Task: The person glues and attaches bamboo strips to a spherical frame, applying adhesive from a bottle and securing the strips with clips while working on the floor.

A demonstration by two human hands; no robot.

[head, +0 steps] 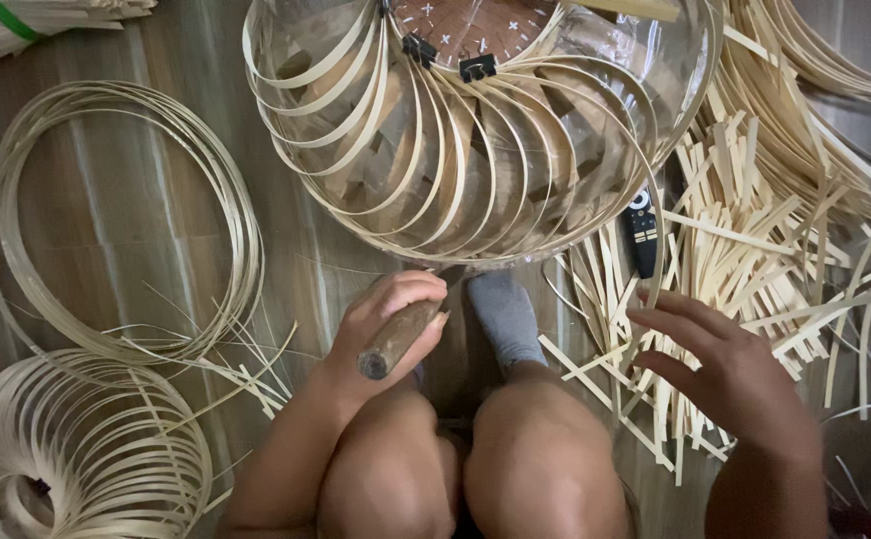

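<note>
Sitting on the floor, a person works at a big round frame of bent bamboo strips (475,160), which lies straight ahead of both knees and past a foot in a grey sock (503,317). Big coils of thin strips (121,220) lie far off to the left. A messy pile of short flat strips (755,260) lies to the right, most pointing away and up to the right. The right hand (725,374) is open, fingers spread, holding nothing, and hovers just over this pile, so it is the nearer hand. The left hand (388,329) is closed tight round a wooden tool handle (396,339) that points toward the frame. A small dark remote (641,232) lies between frame and pile.
</note>
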